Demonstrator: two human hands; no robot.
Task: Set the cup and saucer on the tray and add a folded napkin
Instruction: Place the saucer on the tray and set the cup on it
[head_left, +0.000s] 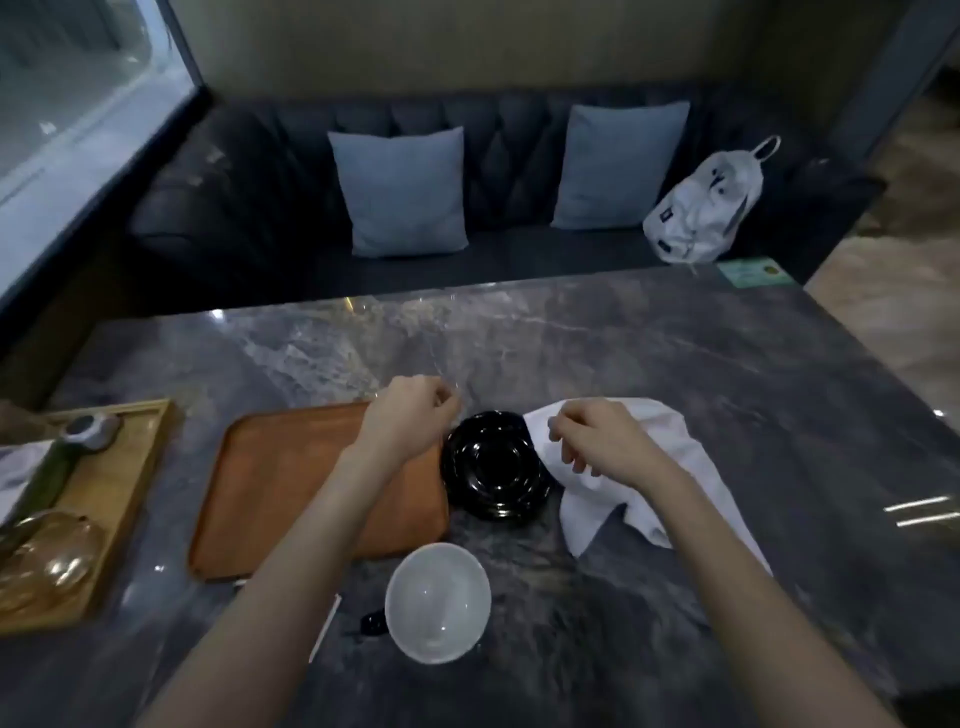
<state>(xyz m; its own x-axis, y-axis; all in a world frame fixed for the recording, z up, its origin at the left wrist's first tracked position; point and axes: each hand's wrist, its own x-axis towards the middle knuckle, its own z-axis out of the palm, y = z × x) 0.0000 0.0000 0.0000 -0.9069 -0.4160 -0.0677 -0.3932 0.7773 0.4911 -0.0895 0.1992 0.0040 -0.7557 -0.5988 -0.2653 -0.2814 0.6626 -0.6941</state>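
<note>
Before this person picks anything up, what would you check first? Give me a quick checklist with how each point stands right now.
1. Brown wooden tray free of objects: ok, though the left forearm crosses over it.
2. Glossy black saucer within reach: ok, on the grey marble table right of the tray.
3. White cup with dark handle upright and empty: ok, near the table's front.
4. White cloth napkin folded: not ok, it lies crumpled.
5. Left hand free: cannot tell, fingers curled.
6. Right hand grip on napkin: cannot tell.
</note>
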